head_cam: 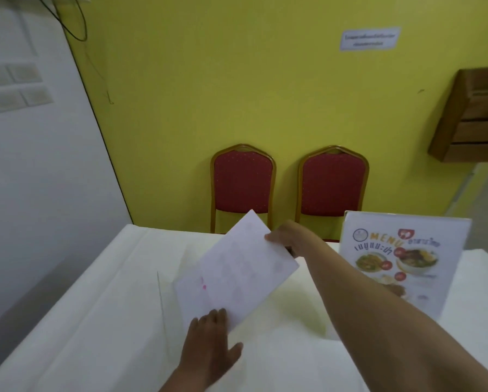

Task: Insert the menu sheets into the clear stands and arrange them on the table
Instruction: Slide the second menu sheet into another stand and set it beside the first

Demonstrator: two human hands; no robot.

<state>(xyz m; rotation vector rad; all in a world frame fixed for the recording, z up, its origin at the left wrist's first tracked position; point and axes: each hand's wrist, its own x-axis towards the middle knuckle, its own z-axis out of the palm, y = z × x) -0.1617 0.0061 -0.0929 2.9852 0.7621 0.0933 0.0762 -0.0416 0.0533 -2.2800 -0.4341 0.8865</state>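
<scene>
A menu sheet (234,270) is held tilted over the white-clothed table (81,321), its pale back side toward me with faint print showing through. My right hand (291,239) grips its far upper edge. My left hand (209,340) lies at the sheet's near lower corner, fingers spread against it. A clear stand (161,295) is barely visible as a thin upright edge left of the sheet; whether the sheet sits inside it I cannot tell. At the right, a second clear stand (404,258) stands upright with a printed colour menu inside.
Two red chairs (243,185) (333,185) with gold frames stand behind the table against a yellow wall. A wooden box (471,117) hangs on the wall at upper right. A white wall lies to the left.
</scene>
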